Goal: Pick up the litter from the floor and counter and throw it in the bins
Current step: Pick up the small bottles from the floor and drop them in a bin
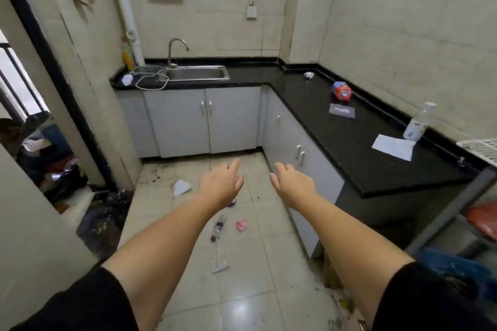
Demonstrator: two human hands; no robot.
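both arms out over floor. my left hand and right hand: grip slack, fingers apart, nothing held. litter on floor: white crumpled paper left of left hand, plastic bottle lying down under left wrist, pink scrap just beside it, flat wrapper nearer me. litter on black tabletop at right: foil ball, red-blue packet, clear bag, paper sheet, upright white bottle by wall. sink at back.
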